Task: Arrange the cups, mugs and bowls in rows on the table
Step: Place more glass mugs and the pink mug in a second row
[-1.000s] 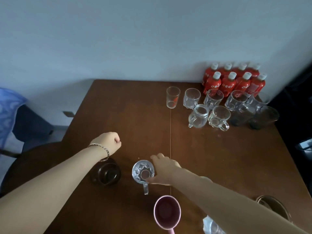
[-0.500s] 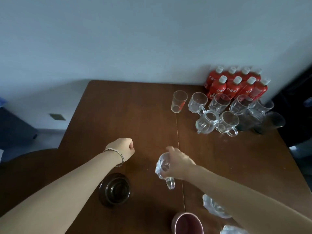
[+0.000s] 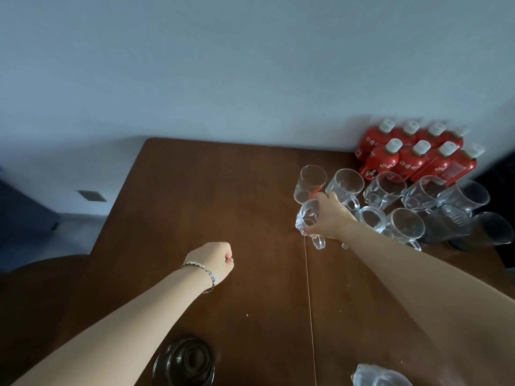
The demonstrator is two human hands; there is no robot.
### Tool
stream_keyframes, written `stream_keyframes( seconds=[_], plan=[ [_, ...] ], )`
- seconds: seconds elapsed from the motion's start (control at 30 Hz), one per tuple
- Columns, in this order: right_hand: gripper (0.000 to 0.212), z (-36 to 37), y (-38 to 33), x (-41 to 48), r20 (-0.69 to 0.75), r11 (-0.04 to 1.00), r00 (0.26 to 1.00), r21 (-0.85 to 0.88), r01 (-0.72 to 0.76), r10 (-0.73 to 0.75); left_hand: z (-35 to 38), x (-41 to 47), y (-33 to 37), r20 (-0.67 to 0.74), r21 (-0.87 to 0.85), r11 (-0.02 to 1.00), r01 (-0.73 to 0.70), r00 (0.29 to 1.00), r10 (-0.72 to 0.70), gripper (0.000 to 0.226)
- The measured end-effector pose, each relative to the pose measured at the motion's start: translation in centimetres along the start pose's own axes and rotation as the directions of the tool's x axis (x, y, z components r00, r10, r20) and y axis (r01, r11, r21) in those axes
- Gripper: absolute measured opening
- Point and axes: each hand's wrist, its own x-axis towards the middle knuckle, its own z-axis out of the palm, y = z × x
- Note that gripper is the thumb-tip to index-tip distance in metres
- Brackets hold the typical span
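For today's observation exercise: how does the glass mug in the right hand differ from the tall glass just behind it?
The glass mug has a handle and faceted sides; the tall glass is smooth, slimmer and handleless. The mug is gripped by the right hand; the tall glass stands free on the table. Both are clear glass.

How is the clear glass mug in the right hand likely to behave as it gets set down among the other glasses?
The glass mug, gripped around its body by the right hand, looks rigid and probably breakable; knocking the tumbler beside it could chip either. Its smooth glass may be slippery. Its faceted body looks thick, so it is likely heavy for its size and should stand steadily.
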Motion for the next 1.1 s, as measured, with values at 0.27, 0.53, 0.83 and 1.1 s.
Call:
stream_keyframes(
  seconds=[0.27,0.53,0.83,1.1],
  plan=[
    [0.087,1.0,0.6,-0.5,-0.016,0.996,1.000,0.093,-0.009,0.011,0.4,-0.8,-0.1,0.016,-0.011,1.000,0.025,1.000,-0.025,0.024],
    [0.059,2.1,2.4,-9.5,0.103,0.997,0.992,-0.017,0.079,-0.077,0.7,-4.9,2.9,-0.009,-0.011,0.997,-0.080,0.997,0.080,0.025],
    [0.061,5.5,3.6,-24.3,0.293,0.975,0.946,-0.122,0.183,-0.141,4.6,-11.8,6.3,-0.043,0.007,0.978,-0.209,0.977,0.209,0.019],
    [0.099,11.7,2.6,-30.5,0.406,0.847,0.887,-0.373,0.378,-0.218,6.3,-15.1,8.2,-0.050,0.052,0.973,-0.226,0.972,0.229,0.022]
  ],
)
